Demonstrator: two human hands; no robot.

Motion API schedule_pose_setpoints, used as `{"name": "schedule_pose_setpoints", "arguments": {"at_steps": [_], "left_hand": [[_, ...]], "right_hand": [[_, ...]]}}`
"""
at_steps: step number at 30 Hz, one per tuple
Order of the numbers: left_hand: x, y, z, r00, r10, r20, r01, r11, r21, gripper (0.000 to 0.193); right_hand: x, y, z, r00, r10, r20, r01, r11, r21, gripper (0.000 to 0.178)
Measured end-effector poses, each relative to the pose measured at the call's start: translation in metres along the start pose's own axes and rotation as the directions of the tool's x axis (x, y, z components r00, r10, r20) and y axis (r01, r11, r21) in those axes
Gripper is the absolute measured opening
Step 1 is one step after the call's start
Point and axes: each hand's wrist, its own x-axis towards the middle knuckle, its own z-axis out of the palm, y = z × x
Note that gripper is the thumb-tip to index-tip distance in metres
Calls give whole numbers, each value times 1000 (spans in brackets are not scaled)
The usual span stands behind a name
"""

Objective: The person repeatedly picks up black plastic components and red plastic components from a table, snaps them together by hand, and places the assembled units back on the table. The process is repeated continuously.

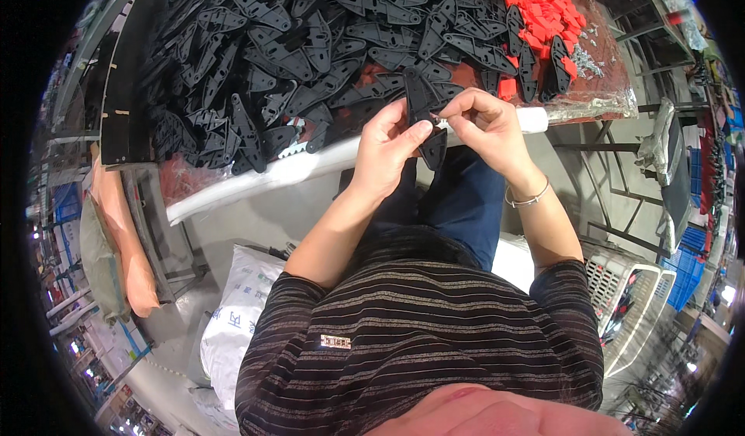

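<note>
My left hand (388, 145) grips a long black plastic part (424, 118) by its middle, just off the near edge of the table. My right hand (485, 121) pinches the same part from the right side, fingertips closed near its centre. The part stands roughly upright between both hands, its lower end pointing down toward my lap. Whether something small sits between my right fingertips cannot be made out. A metal bangle circles my right wrist.
A big heap of the same black plastic parts (295, 55) covers the table. Red plastic pieces (543, 9) and small metal bits (587, 59) lie at the far right. A white sack (233, 319) sits lower left, a white crate (628, 296) lower right.
</note>
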Motion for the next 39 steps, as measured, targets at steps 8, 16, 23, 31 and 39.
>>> {"name": "schedule_pose_setpoints", "arguments": {"at_steps": [8, 16, 23, 31, 39], "left_hand": [[-3, -4, -4, 997, -74, 13, 73, 995, 75, 28], [-3, -2, -1, 998, -3, 63, -15, 958, 286, 32], [-4, 5, 2, 998, 33, 51, -56, 809, 584, 34], [6, 3, 7, 986, 130, 105, -165, 856, 490, 36], [21, 14, -10, 920, -313, 234, 331, 943, -38, 52]], "right_hand": [[-11, -7, -3, 996, -33, 81, 40, 996, -86, 14], [-20, 3, 1, 999, -22, -49, 24, 999, 37, 36], [-23, 8, 9, 994, -15, -104, 11, 999, -37, 35], [-18, -2, 9, 991, 4, -133, 34, 958, 283, 36], [-11, -19, -16, 870, -492, -24, 450, 814, -368, 37]]}}
